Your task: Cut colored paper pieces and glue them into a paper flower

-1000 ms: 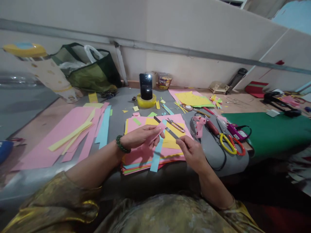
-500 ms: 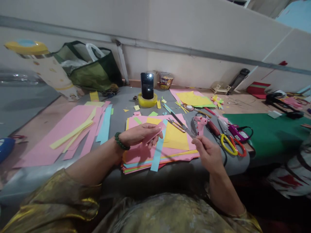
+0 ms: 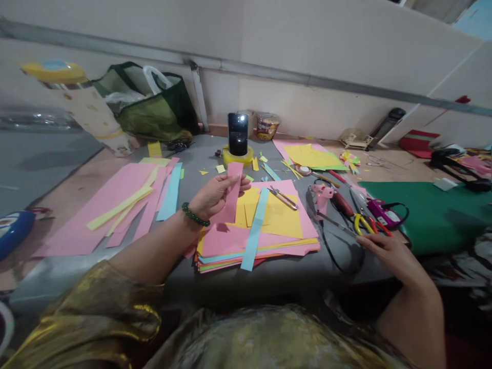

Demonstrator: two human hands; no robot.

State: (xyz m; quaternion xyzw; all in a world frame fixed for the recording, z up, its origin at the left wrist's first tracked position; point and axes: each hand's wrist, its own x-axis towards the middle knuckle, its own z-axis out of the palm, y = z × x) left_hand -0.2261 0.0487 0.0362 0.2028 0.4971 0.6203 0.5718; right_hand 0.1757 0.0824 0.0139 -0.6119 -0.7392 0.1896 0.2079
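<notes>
My left hand (image 3: 219,193), with a green bead bracelet, pinches a pink paper strip (image 3: 233,192) upright over the left part of the paper stack (image 3: 223,248). My right hand (image 3: 388,251) is closed on the end of a long, thin metal blade-like tool (image 3: 340,225); its exact kind is unclear. This tool points left, close to the pink glue gun (image 3: 323,197) and the yellow and red scissor handles (image 3: 363,224). On the stack lie a blue paper strip (image 3: 255,230), yellow sheets (image 3: 286,218) and small metal snips (image 3: 283,198).
Pink sheets (image 3: 103,205) with yellow and blue strips lie at left. Behind the stack, a phone (image 3: 238,134) stands on a yellow tape roll (image 3: 237,155), near a noodle cup (image 3: 266,126). A purple device (image 3: 386,211) sits at right beside a green mat (image 3: 423,210).
My left hand has raised and turned the pink strip upright. My right hand has moved right, carrying the metal tool away from the stack to beside the scissor handles.
</notes>
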